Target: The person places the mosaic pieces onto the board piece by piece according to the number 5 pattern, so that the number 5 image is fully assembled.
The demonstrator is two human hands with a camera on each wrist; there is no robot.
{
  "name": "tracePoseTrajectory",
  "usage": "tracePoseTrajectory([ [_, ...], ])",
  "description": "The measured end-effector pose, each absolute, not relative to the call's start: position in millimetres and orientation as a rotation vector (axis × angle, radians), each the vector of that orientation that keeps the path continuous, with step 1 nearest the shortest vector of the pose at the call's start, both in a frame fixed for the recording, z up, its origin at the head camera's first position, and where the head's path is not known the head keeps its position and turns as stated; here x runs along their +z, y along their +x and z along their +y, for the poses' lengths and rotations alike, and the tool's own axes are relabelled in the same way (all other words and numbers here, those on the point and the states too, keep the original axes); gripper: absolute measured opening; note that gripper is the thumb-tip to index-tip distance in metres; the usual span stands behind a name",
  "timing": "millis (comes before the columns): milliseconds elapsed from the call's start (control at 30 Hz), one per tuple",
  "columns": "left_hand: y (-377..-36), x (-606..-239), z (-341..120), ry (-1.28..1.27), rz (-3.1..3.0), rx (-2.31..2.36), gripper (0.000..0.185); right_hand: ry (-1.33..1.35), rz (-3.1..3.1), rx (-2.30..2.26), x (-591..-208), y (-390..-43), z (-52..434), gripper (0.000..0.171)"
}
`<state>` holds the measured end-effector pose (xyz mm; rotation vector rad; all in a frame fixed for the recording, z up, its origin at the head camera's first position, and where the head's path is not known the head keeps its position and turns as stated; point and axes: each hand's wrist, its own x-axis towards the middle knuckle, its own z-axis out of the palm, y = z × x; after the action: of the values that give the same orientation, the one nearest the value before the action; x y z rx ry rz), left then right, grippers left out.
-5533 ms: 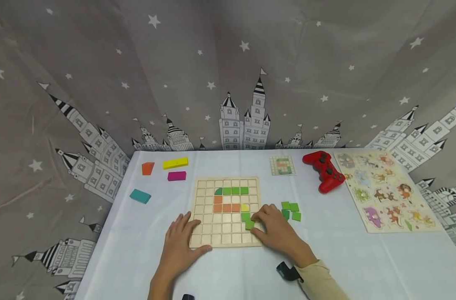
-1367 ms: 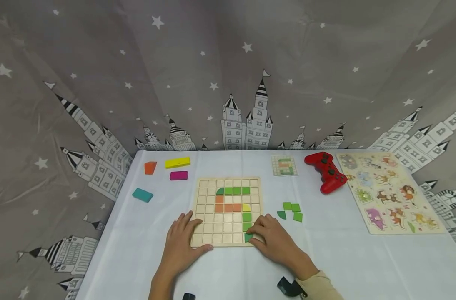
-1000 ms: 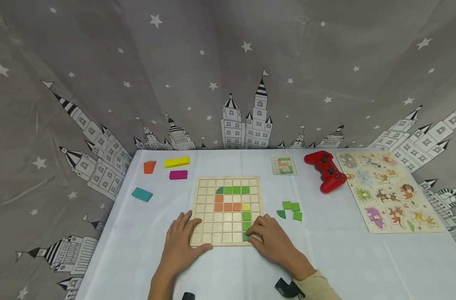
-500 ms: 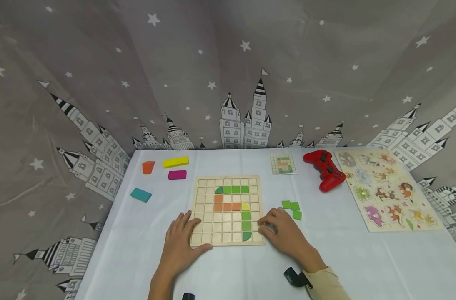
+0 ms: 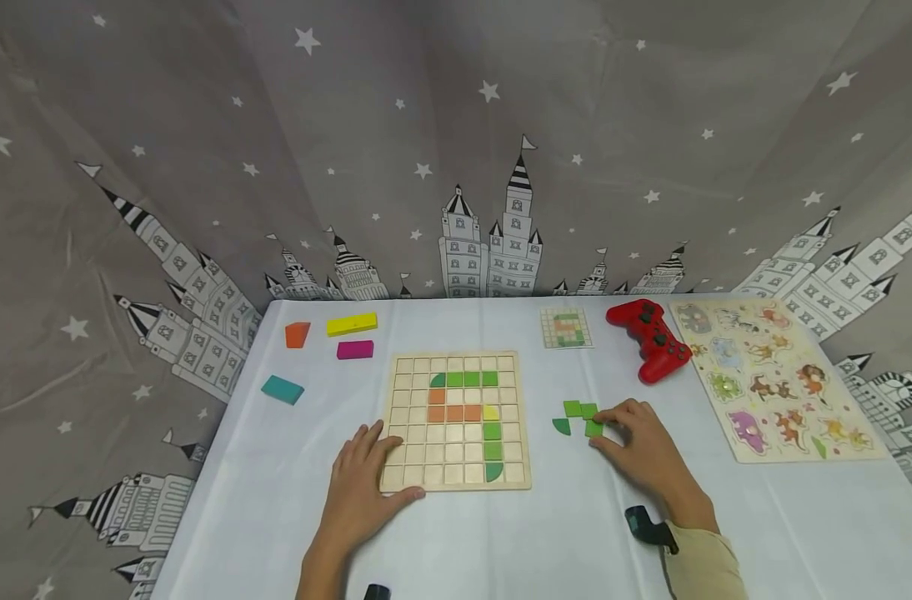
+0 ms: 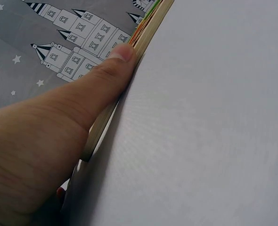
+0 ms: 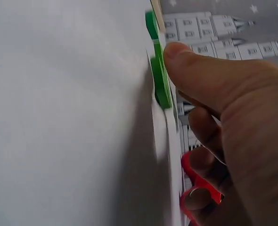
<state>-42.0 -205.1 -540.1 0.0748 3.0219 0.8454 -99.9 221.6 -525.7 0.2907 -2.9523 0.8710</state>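
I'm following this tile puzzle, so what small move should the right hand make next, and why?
Probably pinch and lift the green square tile that the right hand touches. It lies loose beside the grid board, where the green column ends at the quarter-round tile, while the left hand steadies the board.

bench (image 5: pixel 501 542): covered with a pale cloth, fills the lower half of the frame
centre: wooden grid board (image 5: pixel 456 423), partly filled with coloured tiles
right of the board: loose green tiles (image 5: pixel 579 417), close together
upper left: orange block (image 5: pixel 297 334), yellow block (image 5: pixel 351 324), pink block (image 5: pixel 354 349), teal block (image 5: pixel 282 389)
upper middle: small pattern card (image 5: pixel 566 327)
right: red game controller (image 5: pixel 647 339), animal puzzle board (image 5: pixel 774 382) at the edge
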Motion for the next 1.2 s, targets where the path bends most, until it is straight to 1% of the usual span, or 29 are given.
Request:
tracePoseTrajectory([
  [367,-43,-538,-203,0.044,2.998,0.833,0.089,0.224,-3.017,0.874,-533,-100,226,0.033],
  [700,-43,-538,-202,0.033,2.997,0.823,0.089,0.263,-2.985,0.819,-530,-99,220,0.032],
  [867,-42,-539,-202,0.034,2.999,0.819,0.089,0.393,-2.922,0.883,-526,-92,194,0.031],
  [1067,-41,-539,-202,0.044,2.997,0.838,0.088,0.645,-2.833,0.951,-527,-84,143,0.027],
  [1200,-42,-539,-203,0.052,3.007,0.839,0.087,0.754,-2.834,0.916,-526,-78,110,0.027],
])
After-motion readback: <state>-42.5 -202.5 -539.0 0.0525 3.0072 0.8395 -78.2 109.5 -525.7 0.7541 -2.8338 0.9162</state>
